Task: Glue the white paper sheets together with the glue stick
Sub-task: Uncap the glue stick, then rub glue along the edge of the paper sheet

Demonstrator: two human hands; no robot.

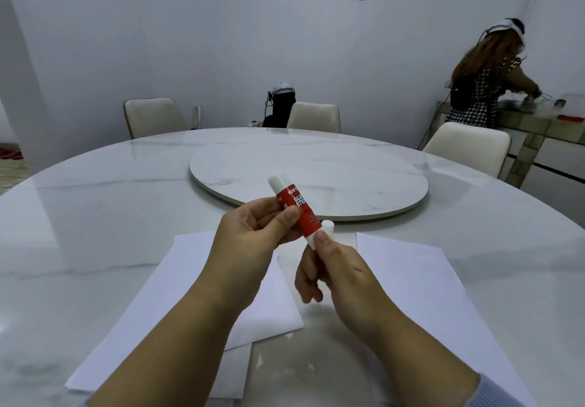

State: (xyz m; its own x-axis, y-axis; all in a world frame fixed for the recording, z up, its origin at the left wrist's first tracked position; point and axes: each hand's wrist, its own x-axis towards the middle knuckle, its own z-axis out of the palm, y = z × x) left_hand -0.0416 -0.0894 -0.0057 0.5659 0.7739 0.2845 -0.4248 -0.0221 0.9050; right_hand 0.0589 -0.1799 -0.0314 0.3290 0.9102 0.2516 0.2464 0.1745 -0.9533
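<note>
**Two hands hold a glue stick above white paper on a marble tabletop**

Seen from the person's own head. The left hand (253, 232) grips the red body of a glue stick (296, 208), fingers and thumb curled round it, holding it tilted in the air with its white end pointing up and away. The right hand (332, 267) pinches the stick's lower white end between thumb and forefinger; a small white cylinder, perhaps the cap (327, 227), shows just beside that thumb.

Below the hands, white paper sheets lie flat on the tabletop (95, 216): a left stack (177, 286) of overlapping sheets and a right sheet (421, 280), apart from each other. A round marble turntable (316, 178) sits beyond. Cream chairs (152, 116) ring the far edge. At the far right, another person (481, 83) stands facing a counter.
</note>
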